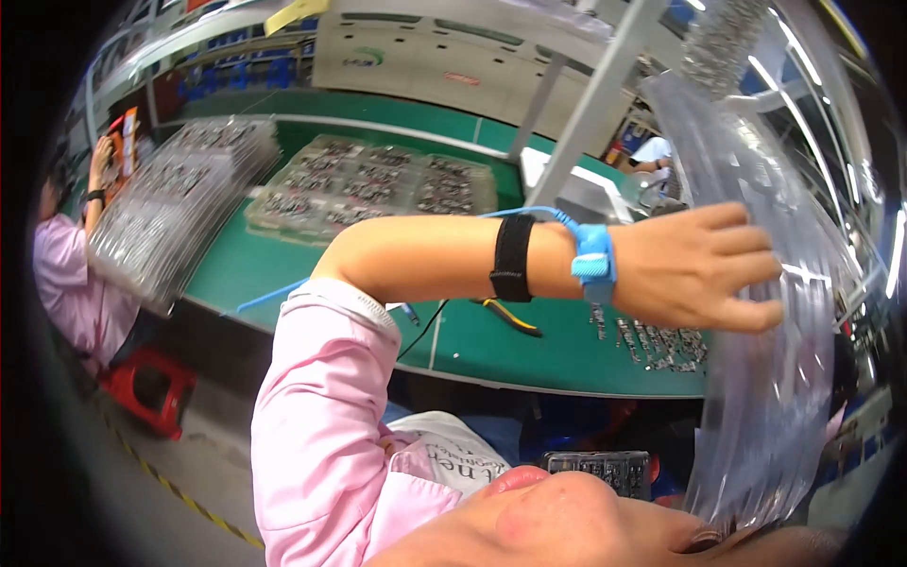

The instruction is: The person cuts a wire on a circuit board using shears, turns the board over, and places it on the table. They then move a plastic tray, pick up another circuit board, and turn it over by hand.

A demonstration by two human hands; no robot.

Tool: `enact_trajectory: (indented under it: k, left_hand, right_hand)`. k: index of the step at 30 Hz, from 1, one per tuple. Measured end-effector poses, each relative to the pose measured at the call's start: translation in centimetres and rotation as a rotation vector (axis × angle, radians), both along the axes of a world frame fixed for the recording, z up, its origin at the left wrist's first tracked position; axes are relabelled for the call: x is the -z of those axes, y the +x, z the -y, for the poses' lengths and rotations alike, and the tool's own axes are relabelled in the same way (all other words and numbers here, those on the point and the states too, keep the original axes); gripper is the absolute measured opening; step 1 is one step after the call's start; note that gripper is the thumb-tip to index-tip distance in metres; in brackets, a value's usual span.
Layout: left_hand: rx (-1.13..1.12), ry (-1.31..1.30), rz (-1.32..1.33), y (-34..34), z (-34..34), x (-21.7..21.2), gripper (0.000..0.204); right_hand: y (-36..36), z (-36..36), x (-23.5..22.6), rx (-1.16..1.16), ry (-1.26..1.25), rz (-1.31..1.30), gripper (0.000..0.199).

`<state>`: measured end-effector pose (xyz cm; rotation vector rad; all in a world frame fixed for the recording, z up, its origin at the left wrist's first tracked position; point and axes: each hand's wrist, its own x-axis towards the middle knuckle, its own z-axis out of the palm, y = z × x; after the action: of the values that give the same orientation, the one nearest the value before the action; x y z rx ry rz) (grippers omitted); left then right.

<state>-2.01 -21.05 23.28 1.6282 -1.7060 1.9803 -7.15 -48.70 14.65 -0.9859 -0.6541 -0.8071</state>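
Note:
My left hand (pixel 704 265) reaches across to the right with its back up and fingers spread, over upright, bent clear plastic trays (pixel 770 406). Whether the slightly blurred fingertips touch the plastic, I cannot tell. On this wrist are a blue strap (pixel 593 265) with a cord and a black band (pixel 511 257). Small metal parts (pixel 661 345) lie in rows on the green table (pixel 567 364) below the hand. Pliers (pixel 512 317) with yellow and black handles lie under the forearm. My right hand does not show.
A clear tray of parts (pixel 487 194) lies on the table's far side, left of a grey post (pixel 590 118). Further left stands a stack of filled trays (pixel 161 227), beside a co-worker in pink (pixel 76 274) and a red stool (pixel 175 383). A dark compartment box (pixel 605 463) sits below the table edge.

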Motion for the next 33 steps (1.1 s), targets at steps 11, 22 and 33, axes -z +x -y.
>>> enact_trajectory:
  k: [11,22,33]
  left_hand:
    - [-0.326,0.022,0.281,-12.0,-11.4,5.5,0.01]
    - [-1.228,-0.135,0.318,-27.8,-21.7,4.3,0.027]
    - [-1.606,-0.245,0.118,-32.7,-23.6,17.2,0.035]
  right_hand:
    - [9.1,-11.1,-6.1,-1.198,0.018,0.078,0.061]
    - [11.4,-23.6,-5.2,-1.868,-0.118,-0.018,0.063]
    - [8.9,-24.1,5.7,-1.554,-0.214,-0.405,0.079]
